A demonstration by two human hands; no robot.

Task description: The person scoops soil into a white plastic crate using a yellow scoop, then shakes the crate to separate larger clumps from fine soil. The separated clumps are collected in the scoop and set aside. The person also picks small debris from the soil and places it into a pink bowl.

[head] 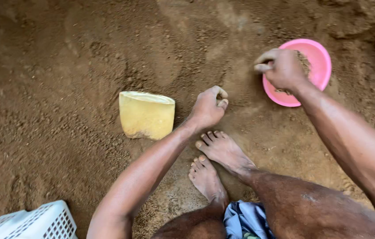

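— Over the pink bowl (318,66), on the soil, the right hand (282,68) looks pinched shut; on what, I cannot tell
— Left hand (208,107) fisted beside the yellow pot (146,115); a nudge could tip it

Loose brown soil (54,66) covers the whole frame, lumpy and crumbled on the left and smoother through the middle. A yellow container (146,115) lies tipped on its side just left of centre, its pale rim turned toward the top of the frame and dirt clinging along its lower edge. In the lower left corner sits the corner of a white plastic crate (32,223) with a grid of small holes in its wall. At lower centre, 2 bare feet (216,161) rest on the soil, one beside the other, toes pointing up the frame. Blue cloth (246,219) shows at the bottom edge, between the legs.
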